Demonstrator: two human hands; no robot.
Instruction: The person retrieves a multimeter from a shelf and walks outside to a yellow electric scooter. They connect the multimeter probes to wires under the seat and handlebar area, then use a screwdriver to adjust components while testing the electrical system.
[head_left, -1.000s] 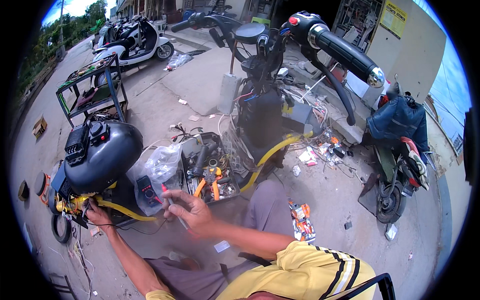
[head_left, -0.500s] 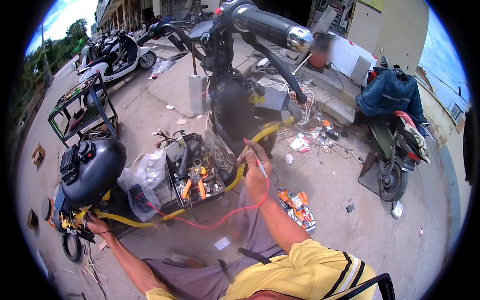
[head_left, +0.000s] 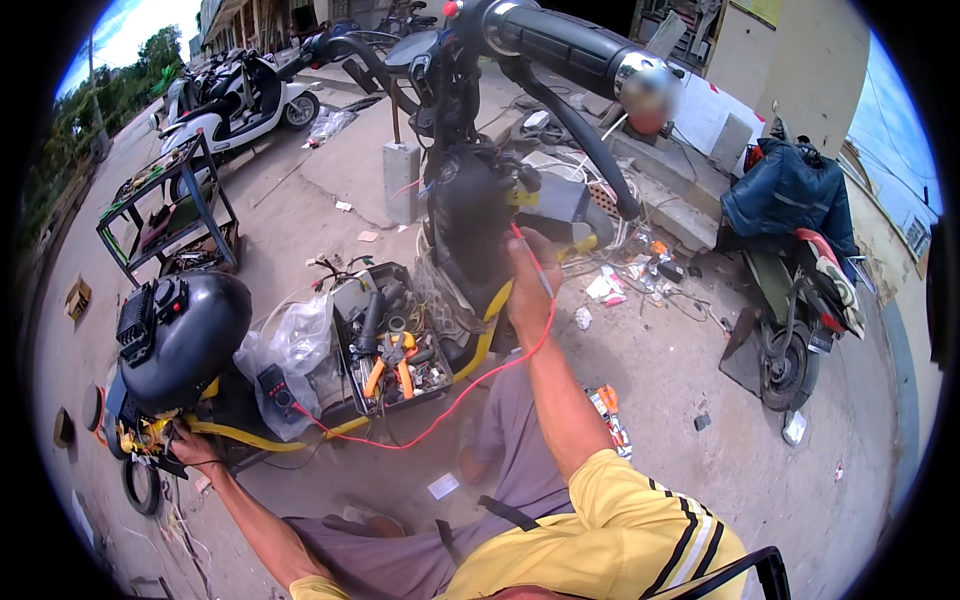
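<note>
My right hand [head_left: 528,278] is closed around a test probe [head_left: 546,284], its red tip pointing up toward the dark front column [head_left: 470,205] of a stripped electric scooter. Whether the tip touches anything is hard to tell. From the probe a red lead [head_left: 468,402] runs left to a dark multimeter [head_left: 274,386] lying on clear plastic. My left hand [head_left: 192,450] reaches to the scooter's rear, its fingers pinched among wires and yellow parts [head_left: 148,438]; what they hold is hidden. A thin dark lead crosses near that wrist. Above it sits a rounded black seat [head_left: 200,335].
A tray of parts [head_left: 420,390] with orange-handled pliers [head_left: 377,376] rests on the scooter's yellow frame [head_left: 240,436]. The handlebar grip [head_left: 560,45] juts overhead. A metal rack [head_left: 170,210] stands left, a parked scooter [head_left: 790,300] right. Litter and cables [head_left: 650,270] lie beyond my right hand.
My right hand has moved forward and slightly right with the probe, closer to the front column, and the red lead follows. My left hand stays at the rear wires. The view has shifted slightly.
</note>
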